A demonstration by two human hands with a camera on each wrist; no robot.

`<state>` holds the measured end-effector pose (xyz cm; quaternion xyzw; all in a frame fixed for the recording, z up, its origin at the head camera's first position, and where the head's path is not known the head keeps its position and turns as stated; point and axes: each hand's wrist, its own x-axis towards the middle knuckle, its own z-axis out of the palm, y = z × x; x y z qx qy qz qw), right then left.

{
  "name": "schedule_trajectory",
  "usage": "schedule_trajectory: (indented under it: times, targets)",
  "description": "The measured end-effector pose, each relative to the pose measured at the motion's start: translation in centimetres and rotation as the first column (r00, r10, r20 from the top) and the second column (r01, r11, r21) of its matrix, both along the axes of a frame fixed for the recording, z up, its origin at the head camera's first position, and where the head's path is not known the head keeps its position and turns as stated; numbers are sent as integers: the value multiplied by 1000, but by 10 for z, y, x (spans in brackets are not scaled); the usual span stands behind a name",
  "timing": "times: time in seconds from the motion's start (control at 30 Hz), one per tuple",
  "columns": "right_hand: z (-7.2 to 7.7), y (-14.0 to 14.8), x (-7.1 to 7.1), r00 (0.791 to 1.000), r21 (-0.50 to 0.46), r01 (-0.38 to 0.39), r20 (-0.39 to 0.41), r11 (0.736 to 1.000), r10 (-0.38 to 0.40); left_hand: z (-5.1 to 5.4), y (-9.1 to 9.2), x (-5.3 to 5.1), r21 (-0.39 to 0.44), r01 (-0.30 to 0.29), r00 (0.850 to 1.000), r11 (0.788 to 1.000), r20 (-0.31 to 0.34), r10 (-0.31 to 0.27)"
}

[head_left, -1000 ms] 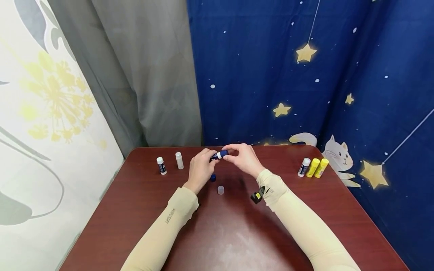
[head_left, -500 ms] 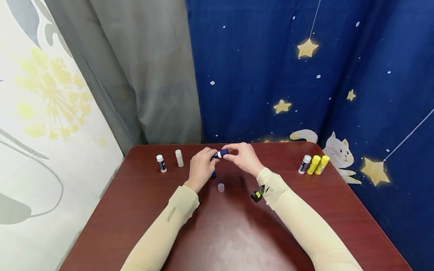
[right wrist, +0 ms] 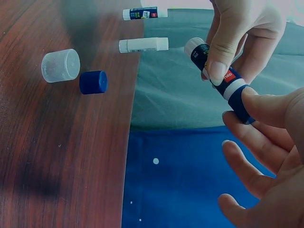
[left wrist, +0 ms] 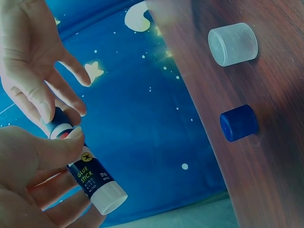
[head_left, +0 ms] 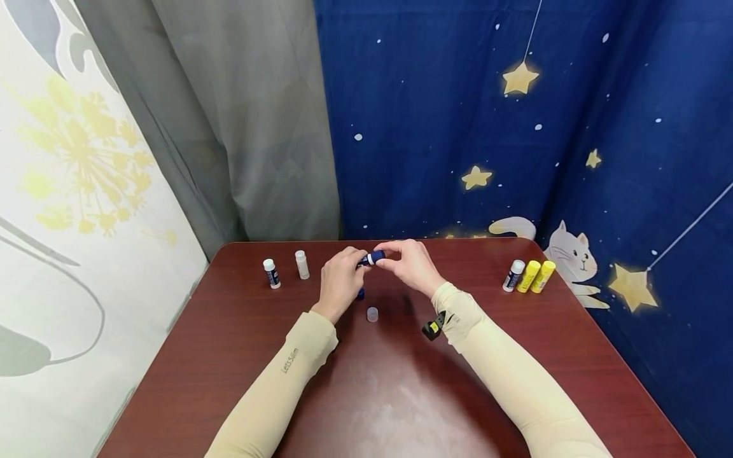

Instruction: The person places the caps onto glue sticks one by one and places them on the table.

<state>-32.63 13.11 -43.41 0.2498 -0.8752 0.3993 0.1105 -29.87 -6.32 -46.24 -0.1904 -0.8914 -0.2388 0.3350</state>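
Note:
Above the far middle of the table, my left hand point(head_left: 339, 277) grips the body of a glue stick point(left wrist: 92, 178) with a navy label and a white base. Thumb and fingers of my right hand point(head_left: 413, 266) pinch the dark blue cap point(right wrist: 240, 103) at its other end; the remaining right fingers are spread apart from it. The stick is tilted, its capped end towards the right hand. On the table below the hands are a loose blue cap point(left wrist: 239, 123) and a translucent ribbed cap point(left wrist: 233, 44), side by side and apart.
At the back left stand a navy-labelled glue stick point(head_left: 272, 273) and a white glue stick point(head_left: 302, 264). Another navy glue stick point(head_left: 513, 276) and two yellow ones point(head_left: 536, 277) stand in a row at the back right. Curtains hang behind the table point(head_left: 395, 394).
The head view has tilted slightly, so the table sits a little higher in it. Both hands keep their hold on the glue stick and its cap, with hardly any movement.

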Motion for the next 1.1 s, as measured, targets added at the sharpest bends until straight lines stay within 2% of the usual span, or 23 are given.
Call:
schedule_trajectory:
  times: [0.2, 0.77, 1.1]
  targets:
    - [-1, 0, -1, 1000, 12, 7, -5, 1000, -7, 0, 1, 1, 5, -3, 1000, 1000, 4, 3]
    - [3, -1, 1, 999, 10, 7, -32, 1000, -7, 2, 4, 3, -4, 2, 998, 1000, -58, -3]
    - [2, -1, 3, 1000, 7, 5, -6, 1000, -5, 3, 6, 5, -16, -10, 999, 1000, -33, 9]
